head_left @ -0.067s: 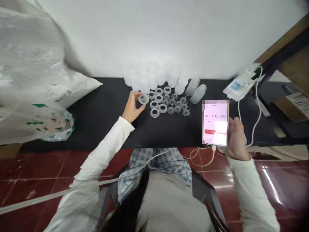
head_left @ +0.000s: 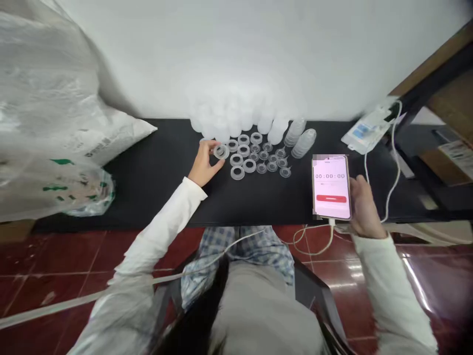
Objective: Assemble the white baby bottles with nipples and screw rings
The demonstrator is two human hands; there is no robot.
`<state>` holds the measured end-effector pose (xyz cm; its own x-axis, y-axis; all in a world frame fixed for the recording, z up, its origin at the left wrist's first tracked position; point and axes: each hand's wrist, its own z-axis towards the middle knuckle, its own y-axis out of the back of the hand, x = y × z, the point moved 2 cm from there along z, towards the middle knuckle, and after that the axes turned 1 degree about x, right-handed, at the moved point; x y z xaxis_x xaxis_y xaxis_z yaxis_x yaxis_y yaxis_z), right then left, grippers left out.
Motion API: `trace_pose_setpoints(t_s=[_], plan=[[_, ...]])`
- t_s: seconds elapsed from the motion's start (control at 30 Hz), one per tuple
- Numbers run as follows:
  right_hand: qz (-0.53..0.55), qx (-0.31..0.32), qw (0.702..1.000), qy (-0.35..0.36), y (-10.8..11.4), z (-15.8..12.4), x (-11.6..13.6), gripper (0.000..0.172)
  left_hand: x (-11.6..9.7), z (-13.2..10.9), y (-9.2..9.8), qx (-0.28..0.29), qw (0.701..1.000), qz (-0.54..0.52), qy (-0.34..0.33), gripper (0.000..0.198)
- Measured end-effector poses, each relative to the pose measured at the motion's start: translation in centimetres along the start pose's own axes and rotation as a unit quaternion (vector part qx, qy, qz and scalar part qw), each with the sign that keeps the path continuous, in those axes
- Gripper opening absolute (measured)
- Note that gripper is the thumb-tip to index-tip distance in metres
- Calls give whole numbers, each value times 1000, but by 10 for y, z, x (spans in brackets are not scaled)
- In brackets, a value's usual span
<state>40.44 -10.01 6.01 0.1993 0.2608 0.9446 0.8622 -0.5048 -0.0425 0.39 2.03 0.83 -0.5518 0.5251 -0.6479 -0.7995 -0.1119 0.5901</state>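
Note:
My left hand (head_left: 204, 163) is closed on a translucent plastic ring (head_left: 226, 151), with thumb and fingers at its left edge. Several similar rings (head_left: 237, 172) lie flat to the right of it. Beyond them are small clear discs with tabs (head_left: 272, 166). My right hand (head_left: 365, 207) grips a phone (head_left: 331, 185) by its right side, over the front part of the table. The screen faces me and reads 00:00:00 above a red bar. A white cable (head_left: 331, 228) is plugged into the phone's lower end.
Whitish, frosted containers (head_left: 221, 129) stand along the wall, with two stacks of clear domed caps (head_left: 304, 143) to their right. A large plastic bag (head_left: 55, 118) bulges over the left of the black table (head_left: 155, 187). At the right are a power strip (head_left: 365, 133) and cardboard (head_left: 449, 167).
The phone has shifted slightly right and tilted, so its red bar shows more clearly with less glare. My left hand and its ring have barely moved.

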Motion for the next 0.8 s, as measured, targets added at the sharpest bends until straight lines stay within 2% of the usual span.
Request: trace_pose_setpoints(t_s=[0.1,0.2,0.33,0.4,0.57,0.67,0.73,0.8], plan=[[-57,-38,994,-81,9,22,9,57,6,-1,-1,4,1000,12,11,44],[-93,-28,987,-128,21,46,17,55,13,-6,0,-1,999,15,30,50],[-128,-8,983,-132,36,82,31,51,19,-13,0,4,999,13,50,55],[-159,-33,979,-120,41,99,39,52,19,-14,-1,14,998,12,54,54],[-279,3,953,-121,44,129,54,50,1,-12,-7,35,999,-29,27,53],[-406,43,912,-39,41,143,55,55,-18,-12,-16,64,994,-83,14,52],[-486,49,870,68,41,150,54,56,-31,-12,-24,90,990,-113,7,52],[-527,24,825,200,40,152,53,52,-40,-11,-33,115,983,-141,1,55]])
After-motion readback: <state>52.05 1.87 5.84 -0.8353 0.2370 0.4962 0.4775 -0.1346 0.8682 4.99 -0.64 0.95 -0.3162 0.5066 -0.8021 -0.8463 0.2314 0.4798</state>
